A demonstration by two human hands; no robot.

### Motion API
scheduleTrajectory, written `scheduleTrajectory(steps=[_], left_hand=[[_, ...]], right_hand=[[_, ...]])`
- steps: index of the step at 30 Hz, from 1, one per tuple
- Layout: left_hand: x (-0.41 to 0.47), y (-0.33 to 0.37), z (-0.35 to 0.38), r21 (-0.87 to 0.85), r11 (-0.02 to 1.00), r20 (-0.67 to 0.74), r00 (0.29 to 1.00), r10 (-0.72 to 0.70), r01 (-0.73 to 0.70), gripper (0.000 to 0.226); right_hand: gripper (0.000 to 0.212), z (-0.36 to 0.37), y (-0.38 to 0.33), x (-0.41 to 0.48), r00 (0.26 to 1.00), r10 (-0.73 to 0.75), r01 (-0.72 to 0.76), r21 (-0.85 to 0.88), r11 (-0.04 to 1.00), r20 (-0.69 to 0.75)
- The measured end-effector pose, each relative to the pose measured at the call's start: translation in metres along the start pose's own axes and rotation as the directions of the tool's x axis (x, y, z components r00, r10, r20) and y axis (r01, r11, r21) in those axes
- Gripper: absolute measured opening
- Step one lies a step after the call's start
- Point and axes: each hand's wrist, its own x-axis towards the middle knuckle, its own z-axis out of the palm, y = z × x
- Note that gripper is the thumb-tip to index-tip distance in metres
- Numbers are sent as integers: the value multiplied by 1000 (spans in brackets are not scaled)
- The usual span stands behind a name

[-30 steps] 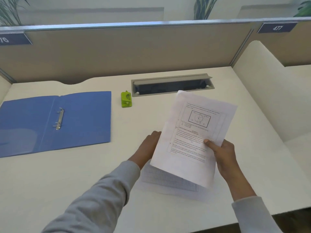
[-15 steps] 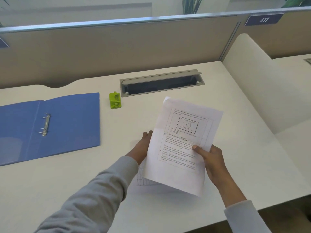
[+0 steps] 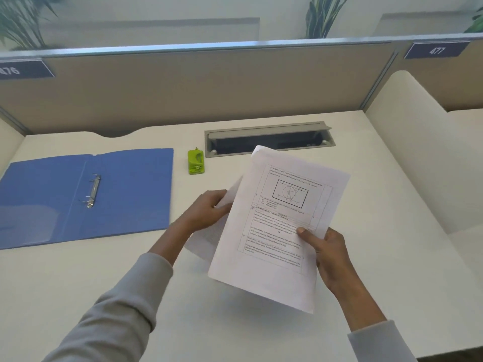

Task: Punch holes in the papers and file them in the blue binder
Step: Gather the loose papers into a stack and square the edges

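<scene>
Picked up the second sheet (image 3: 206, 239) since a second ago, pinching its edge with the left hand (image 3: 209, 210), half hidden behind the printed sheet (image 3: 282, 226). Gripping that one with the right hand (image 3: 326, 249), thumb on top. Holding both up over the desk (image 3: 130, 283), right of the blue binder (image 3: 130, 194). Not punched yet by the look of it: left the green hole punch (image 3: 196, 162) sitting just beyond the binder, open flat with bare rings (image 3: 93, 190). Still gotta punch and file both.

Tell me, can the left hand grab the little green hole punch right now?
Probably, but not right away. The left hand is gripping the edge of the papers. The desk between it and the hole punch looks bare, so once it lets go, the way seems free.
</scene>
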Motion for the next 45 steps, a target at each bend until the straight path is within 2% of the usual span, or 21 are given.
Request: scheduleTrajectory(steps=[2,6,12,18,22,28,32,36,41,43,45], left_hand=[[-11,3,-11,-164,986,-52,999,-3,-5,16],[-33,2,-26,-414,910,-138,990,-36,-25,26],[-60,-8,-33,-600,799,-203,974,-97,-46,34],[-78,-14,-31,-732,678,-218,964,-150,-60,29],[-87,-19,-31,-770,633,-234,959,-160,-82,33],[-94,-26,-33,-780,626,-226,941,-252,-20,27],[-94,-30,-32,-835,549,-182,923,-339,37,45],[-93,-32,-27,-771,637,-200,940,-276,23,26],[-94,-36,-21,-747,664,-213,950,-229,-7,33],[-94,-36,-20,-751,661,-217,948,-232,-10,35],[-94,-37,-20,-749,663,-217,948,-235,-7,37]], right_hand=[[37,8,-4,1,999,-4,4,-6,1000,32],[38,28,-10,2,994,-14,14,-5,1000,110],[34,62,-29,9,974,-45,50,-17,999,223],[34,89,-40,20,961,-38,42,-11,999,273],[31,103,-38,23,956,15,-3,-40,999,294],[29,114,-27,25,961,-12,44,-110,993,276],[28,116,-18,26,969,-55,104,-192,976,242],[23,118,-12,25,973,-113,164,-263,951,199],[34,119,-1,28,985,-136,167,-353,921,111],[33,117,0,30,985,-130,161,-331,930,113],[30,114,-2,31,990,-55,85,-229,970,133]])
